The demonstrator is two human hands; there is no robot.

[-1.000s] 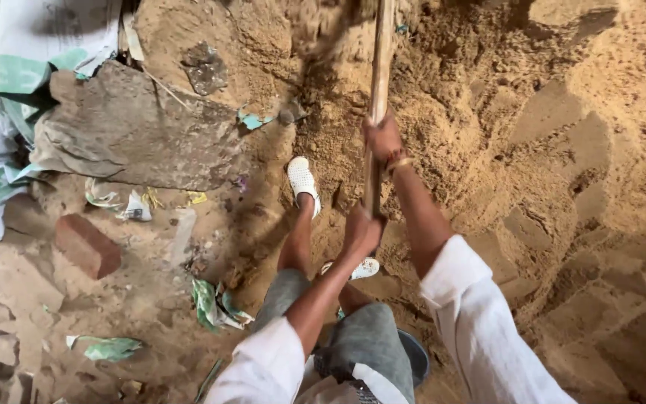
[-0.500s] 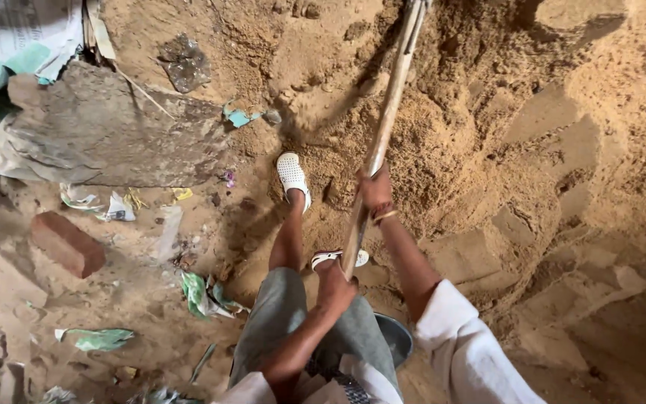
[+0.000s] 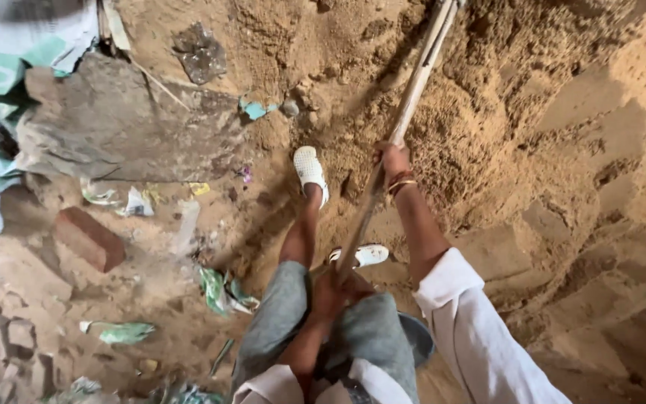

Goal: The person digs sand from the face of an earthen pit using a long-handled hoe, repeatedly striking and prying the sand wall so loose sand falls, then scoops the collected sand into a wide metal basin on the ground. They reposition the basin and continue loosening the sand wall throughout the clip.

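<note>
I look down at a long wooden tool handle (image 3: 413,97) that slants from my lap up into a big heap of loose sand (image 3: 562,112). My right hand (image 3: 392,161), with bangles on the wrist, grips the handle halfway up. My left hand (image 3: 330,288) grips its lower end close to my knees. The tool's head is out of view at the top. My feet in white shoes (image 3: 309,170) stand on the sand at the foot of the heap.
A flat grey stone slab (image 3: 121,127) lies at the left. A red brick (image 3: 90,238) rests below it, with scraps of green and white plastic litter (image 3: 218,288) scattered about. White and green sacks (image 3: 1,67) fill the upper left corner. Broken bricks (image 3: 1,337) edge the lower left.
The handle has tilted from near upright to leaning right, its top swinging toward the heap. My left hand has dropped lower toward my knees; my view has shifted closer.
</note>
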